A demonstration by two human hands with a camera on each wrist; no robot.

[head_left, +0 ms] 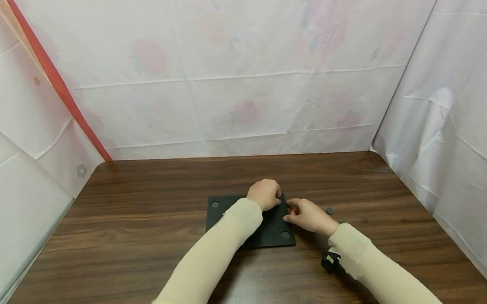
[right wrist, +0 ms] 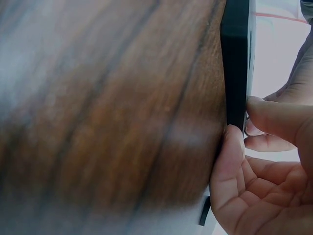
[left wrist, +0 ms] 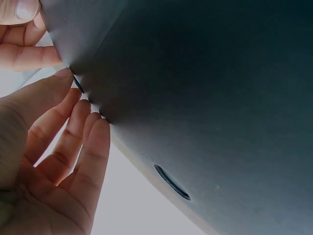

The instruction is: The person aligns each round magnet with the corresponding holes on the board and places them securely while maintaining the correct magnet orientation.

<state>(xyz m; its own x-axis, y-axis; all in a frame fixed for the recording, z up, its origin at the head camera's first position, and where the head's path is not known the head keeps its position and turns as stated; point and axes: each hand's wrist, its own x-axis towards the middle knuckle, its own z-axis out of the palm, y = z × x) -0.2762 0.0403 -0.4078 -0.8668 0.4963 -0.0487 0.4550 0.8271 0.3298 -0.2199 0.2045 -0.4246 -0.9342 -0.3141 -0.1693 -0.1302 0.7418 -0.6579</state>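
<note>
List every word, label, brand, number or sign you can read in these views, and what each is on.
None can be read in any view.
Dark device at the right wrist: a small yellowish patch, too small to tell whether it bears print.
Black board: round marks near its corners, no lettering visible.
Cloth backdrop: faded coloured shapes, no lettering visible.

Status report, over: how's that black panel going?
Left hand on black panel, far right corner; right hand at its right edge. Panel flat on table. Small disc off right, seemingly clear.
</note>
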